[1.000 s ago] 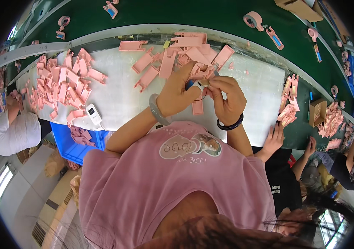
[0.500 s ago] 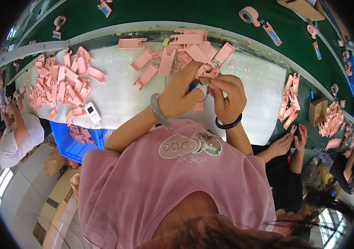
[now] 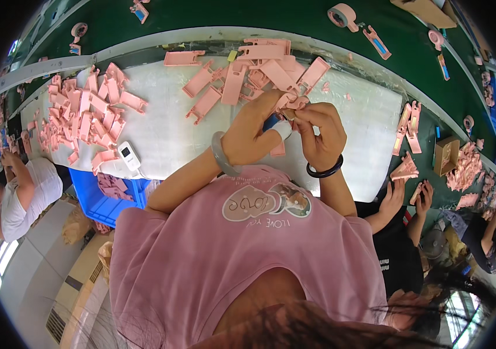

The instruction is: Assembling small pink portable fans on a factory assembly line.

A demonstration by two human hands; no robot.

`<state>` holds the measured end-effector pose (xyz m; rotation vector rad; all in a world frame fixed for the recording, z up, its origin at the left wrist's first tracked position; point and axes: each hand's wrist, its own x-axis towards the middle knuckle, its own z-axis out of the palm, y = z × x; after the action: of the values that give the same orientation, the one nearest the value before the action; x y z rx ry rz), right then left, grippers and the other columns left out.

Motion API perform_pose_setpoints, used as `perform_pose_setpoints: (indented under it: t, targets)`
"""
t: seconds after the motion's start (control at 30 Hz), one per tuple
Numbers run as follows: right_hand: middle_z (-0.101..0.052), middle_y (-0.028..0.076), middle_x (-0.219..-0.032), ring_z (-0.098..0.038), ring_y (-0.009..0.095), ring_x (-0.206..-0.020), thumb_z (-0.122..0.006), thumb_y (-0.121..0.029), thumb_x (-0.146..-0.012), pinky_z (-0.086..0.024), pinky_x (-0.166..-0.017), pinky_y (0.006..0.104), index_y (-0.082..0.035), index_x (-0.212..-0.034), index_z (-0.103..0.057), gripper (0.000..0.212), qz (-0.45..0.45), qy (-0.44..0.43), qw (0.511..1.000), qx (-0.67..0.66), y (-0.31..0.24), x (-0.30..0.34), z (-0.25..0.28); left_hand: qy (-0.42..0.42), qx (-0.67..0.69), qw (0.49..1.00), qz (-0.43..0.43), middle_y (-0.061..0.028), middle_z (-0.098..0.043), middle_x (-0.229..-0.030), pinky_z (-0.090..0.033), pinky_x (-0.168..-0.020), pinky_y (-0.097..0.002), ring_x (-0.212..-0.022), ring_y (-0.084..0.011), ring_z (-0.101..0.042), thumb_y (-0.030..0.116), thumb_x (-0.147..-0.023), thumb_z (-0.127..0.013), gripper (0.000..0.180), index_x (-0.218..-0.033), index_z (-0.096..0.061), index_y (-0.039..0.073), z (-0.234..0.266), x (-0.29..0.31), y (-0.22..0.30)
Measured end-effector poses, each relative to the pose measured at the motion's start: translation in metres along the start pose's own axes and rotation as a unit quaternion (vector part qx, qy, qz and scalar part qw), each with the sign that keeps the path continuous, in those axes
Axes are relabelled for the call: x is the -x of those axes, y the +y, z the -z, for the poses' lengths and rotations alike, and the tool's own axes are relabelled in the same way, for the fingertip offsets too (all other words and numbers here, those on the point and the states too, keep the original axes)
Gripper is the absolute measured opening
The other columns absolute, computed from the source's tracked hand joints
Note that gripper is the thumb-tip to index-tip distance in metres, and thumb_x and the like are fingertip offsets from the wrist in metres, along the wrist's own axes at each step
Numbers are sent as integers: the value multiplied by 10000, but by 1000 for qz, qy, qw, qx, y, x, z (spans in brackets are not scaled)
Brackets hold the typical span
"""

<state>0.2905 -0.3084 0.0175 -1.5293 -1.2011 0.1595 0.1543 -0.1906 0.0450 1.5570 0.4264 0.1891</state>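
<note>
In front of my chest both hands work on a pink plastic part (image 3: 290, 102) with a rounded, notched end. My left hand (image 3: 252, 132) is closed round it, mostly covering it. Something blue (image 3: 270, 122) shows between the left fingers, and a white covering (image 3: 283, 129) is on the left thumb tip. With thumb and fingers, my right hand (image 3: 322, 135) pinches a small brownish piece (image 3: 289, 114) against the part's near end. Its exact kind is too small to tell. Just beyond my hands lies a heap of pink plastic parts (image 3: 233, 84).
A bigger heap of pink parts (image 3: 88, 110) lies left, by a small white device (image 3: 128, 156) with a cable. Below is a blue crate (image 3: 92, 203). A raised ledge (image 3: 143, 56) borders the green table (image 3: 213, 17). At right, a co-worker's hands (image 3: 393, 200) handle pink parts near a cardboard box (image 3: 446, 156).
My hands stay nearly in place, with small finger shifts; the left thumb's white tip now shows. At right, the co-worker's hands have moved apart and some pink parts there have shifted.
</note>
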Motion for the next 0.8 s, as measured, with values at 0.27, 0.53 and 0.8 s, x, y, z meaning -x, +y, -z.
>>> perform_pose_setpoints:
  t: [0.27,0.53,0.8]
  targets:
    - [-625,78,-845,-568,252,-740,-709,40,-687,-452,-650,330,-53,-888,-647,229,34,-8,999,2,4,-4,1,65,-31,992,-105,-143,-579,-1035,-460,-789,-332,-920,-271,-574,107,-847,-591,397,-1220,-496,11,-10,-6,-2]
    - [-622,84,-837,-571,257,-741,-709,55,-674,-459,-656,334,-50,-886,-641,247,47,-13,999,0,3,-3,2,54,-81,987,-132,-144,-581,-1057,-465,-803,-339,-936,-292,-582,122,-872,-590,411,-1252,-475,14,-9,-5,-4]
    - [-616,85,-839,-572,259,-741,-703,58,-684,-459,-647,338,-43,-887,-626,240,42,-10,999,10,2,1,-2,70,-58,989,-116,-162,-586,-1007,-467,-772,-359,-887,-311,-577,117,-882,-564,311,-1175,-550,14,-11,-7,-1]
